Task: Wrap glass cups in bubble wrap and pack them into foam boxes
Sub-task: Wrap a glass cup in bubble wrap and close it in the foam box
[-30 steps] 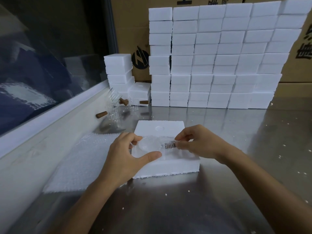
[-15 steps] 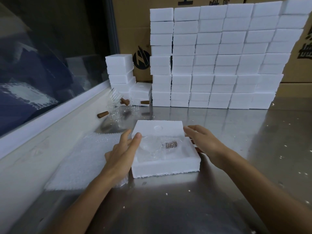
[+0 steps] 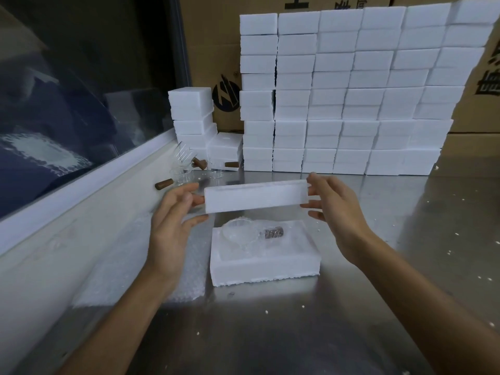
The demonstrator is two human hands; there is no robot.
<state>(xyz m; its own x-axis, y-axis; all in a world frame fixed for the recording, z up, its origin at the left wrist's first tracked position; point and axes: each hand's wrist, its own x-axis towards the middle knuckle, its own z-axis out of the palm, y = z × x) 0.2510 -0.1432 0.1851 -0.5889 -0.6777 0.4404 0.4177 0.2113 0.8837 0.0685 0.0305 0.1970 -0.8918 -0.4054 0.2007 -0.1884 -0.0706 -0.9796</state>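
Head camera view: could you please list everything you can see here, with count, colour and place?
foam lid: one, white, held in the air above the open box
foam box: one, white, open, on the table in front of the person
wrapped cup: one, clear with a brown handle, lying inside the open box
bubble wrap: a sheet, whitish, flat on the table left of the box
bare cups: several, clear with brown handles, far left by the window ledge
stacked foam boxes: many, white, along the back
cardboard cartons: brown, behind the stack
table: one, steel, dotted with foam crumbs
left hand: fingers pinching the lid's left end
right hand: fingers pinching its right end
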